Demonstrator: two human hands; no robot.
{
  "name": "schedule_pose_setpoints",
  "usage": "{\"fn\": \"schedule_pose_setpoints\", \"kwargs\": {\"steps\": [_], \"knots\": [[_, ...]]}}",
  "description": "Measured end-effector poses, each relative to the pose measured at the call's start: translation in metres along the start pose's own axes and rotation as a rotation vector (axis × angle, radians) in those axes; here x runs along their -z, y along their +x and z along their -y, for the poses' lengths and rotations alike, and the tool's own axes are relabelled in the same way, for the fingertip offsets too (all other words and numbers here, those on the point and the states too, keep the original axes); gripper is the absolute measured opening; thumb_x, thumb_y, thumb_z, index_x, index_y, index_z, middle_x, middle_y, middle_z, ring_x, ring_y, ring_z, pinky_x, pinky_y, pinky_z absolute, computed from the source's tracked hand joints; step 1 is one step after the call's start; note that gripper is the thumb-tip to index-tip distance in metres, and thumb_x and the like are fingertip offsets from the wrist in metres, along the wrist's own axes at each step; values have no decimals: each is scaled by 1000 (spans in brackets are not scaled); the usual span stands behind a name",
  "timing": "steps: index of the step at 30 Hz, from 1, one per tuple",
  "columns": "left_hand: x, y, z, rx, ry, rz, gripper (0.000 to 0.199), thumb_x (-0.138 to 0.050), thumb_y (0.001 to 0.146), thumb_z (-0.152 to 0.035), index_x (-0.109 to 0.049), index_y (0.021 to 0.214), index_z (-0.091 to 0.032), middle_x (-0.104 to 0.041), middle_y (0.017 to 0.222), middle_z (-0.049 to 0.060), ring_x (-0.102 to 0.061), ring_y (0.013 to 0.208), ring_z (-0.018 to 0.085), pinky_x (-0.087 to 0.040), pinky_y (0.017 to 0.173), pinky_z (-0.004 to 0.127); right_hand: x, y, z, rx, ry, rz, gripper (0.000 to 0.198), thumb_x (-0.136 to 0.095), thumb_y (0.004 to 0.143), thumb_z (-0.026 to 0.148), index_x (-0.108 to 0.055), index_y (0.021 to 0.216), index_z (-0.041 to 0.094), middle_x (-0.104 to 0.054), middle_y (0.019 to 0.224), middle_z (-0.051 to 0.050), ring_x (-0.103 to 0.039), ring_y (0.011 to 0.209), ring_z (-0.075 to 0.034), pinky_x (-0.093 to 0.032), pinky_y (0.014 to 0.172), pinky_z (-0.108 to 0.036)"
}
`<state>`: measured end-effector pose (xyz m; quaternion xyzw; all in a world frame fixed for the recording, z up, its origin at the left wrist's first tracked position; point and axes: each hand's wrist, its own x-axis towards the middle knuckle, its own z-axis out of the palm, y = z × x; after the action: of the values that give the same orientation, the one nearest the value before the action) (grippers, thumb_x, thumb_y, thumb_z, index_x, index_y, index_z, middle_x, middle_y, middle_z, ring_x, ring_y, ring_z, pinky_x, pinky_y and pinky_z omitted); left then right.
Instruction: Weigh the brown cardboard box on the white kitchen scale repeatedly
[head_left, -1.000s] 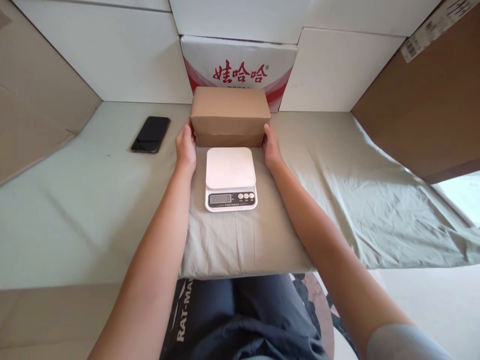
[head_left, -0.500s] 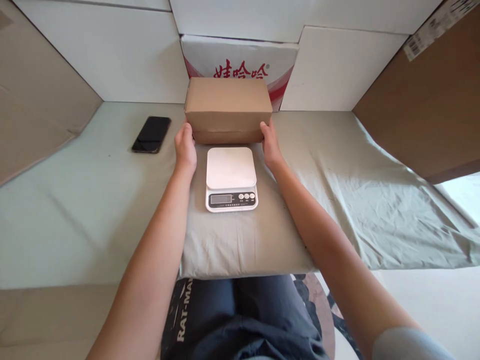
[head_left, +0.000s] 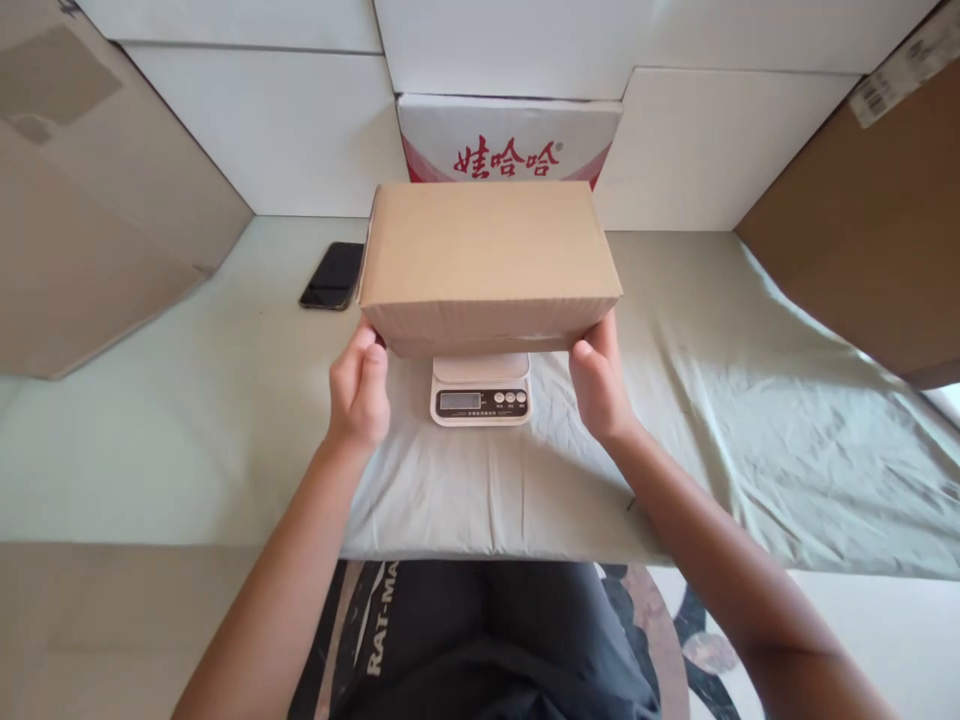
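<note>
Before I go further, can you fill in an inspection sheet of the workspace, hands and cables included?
Surface: pale green cloth, wrinkled toward the right.
Job's things: cardboard box held over the white scale, hiding much of its platform; whether they touch, cannot tell. Display digits too small to read.
Clutter: dark phone lying left of the box, partly hidden by it.
Hands: left hand and right hand grip the box's lower sides.
Cables: nothing seen.
Surroundings: red-lettered carton behind; brown cardboard at right, more at left.
</note>
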<state>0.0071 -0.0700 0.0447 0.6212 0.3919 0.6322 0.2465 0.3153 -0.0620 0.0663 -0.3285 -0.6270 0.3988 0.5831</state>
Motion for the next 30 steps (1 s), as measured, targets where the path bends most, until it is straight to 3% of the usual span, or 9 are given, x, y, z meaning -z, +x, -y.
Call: {"fn": "schedule_pose_setpoints", "kwargs": {"steps": [2,7,14,18,23,30], "knots": [[-2,-9,7,24,-67,-30,61,-60,115,-70,-82,152,-27,-82,150,14,-74,149,38,-57,131,53,-6,-13,1,-3,0,11,79,-63,105,75,-42,175,46,-51,187,1,-40,182,-34,-43,150,-61],[-11,-16,17,97,-151,-96,65,-62,112,-73,-84,146,-22,-83,144,18,-77,143,40,-62,125,57,-13,-24,-3,-3,-45,-8,85,-60,105,78,-34,179,44,-38,195,2,-29,186,-33,-31,156,-61],[-13,-25,14,117,-140,-141,61,-60,114,-70,-86,145,-25,-85,143,13,-81,135,31,-66,117,45,-14,-28,-7,-19,-38,-33,88,-58,102,80,-31,178,46,-47,189,-2,-43,179,-35,-40,150,-63],[-15,-24,12,127,-146,-127,62,-60,114,-72,-85,148,-26,-85,146,13,-80,139,32,-65,120,46,-14,-27,-7,-64,-45,-57,93,-58,99,86,-31,178,44,-51,186,-4,-43,179,-35,-39,150,-63],[-15,-24,14,124,-138,-106,59,-60,114,-70,-84,151,-32,-84,147,11,-79,143,33,-64,122,46,-15,-24,-10,-90,5,-86,89,-63,96,85,-41,174,48,-54,184,-1,-40,181,-33,-47,147,-61],[-12,-26,20,202,-98,-107,70,-59,111,-78,-81,156,-30,-81,155,13,-74,150,35,-59,128,48,-14,-24,-13,-90,20,-91,91,-64,97,82,-39,175,43,-46,190,-1,-36,184,-33,-43,150,-60]]}}
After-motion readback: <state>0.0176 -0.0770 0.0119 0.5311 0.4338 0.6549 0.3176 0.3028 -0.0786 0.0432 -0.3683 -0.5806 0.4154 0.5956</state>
